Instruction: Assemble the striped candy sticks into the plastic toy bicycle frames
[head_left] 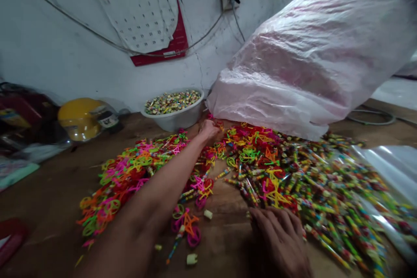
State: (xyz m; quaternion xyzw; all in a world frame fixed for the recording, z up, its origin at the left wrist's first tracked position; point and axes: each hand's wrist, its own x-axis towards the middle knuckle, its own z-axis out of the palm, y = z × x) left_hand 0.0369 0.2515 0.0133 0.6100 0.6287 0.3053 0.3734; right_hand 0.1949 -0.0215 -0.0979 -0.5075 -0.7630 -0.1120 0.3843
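My left hand (209,130) reaches far across the table into small bright plastic pieces, near the basin; its fingers are blurred and partly hidden among them. A heap of pink, green, orange and red plastic pieces (130,165) lies left of my forearm. Palm down, my right hand (280,236) rests at the near edge of the right-hand pile, fingers extended and nothing visible in them. Beyond it lie thin clear tubes with coloured contents (332,195) and yellow star-shaped pieces (275,191). A few pale caps (192,259) sit on the bare wood between my arms.
A white basin (176,121) full of small pale pieces stands against the wall. A large translucent plastic bag (293,65) leans over the back right. Clear plastic sheeting (394,165) lies at the right. A yellow helmet (80,117) and a dark jar (109,119) are at the left.
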